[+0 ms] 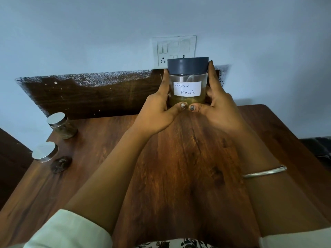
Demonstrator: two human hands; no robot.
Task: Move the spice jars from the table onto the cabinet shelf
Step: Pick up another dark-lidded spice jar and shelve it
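A clear spice jar (188,81) with a dark grey lid and a white label reading "Garam Masala" is held up above the far part of the wooden table (179,167). My left hand (157,111) grips its left side and my right hand (220,108) its right side, thumbs meeting under the label. Brownish powder fills the jar's lower part. Two small jars with silver lids stand near the table's left edge: one further back (61,125), one nearer (47,152). No cabinet shelf is visible.
A dark wooden backboard (86,93) runs along the wall behind the table. A white switch and socket plate (174,49) is on the wall behind the held jar. A small dark round object (60,164) lies beside the nearer silver-lidded jar.
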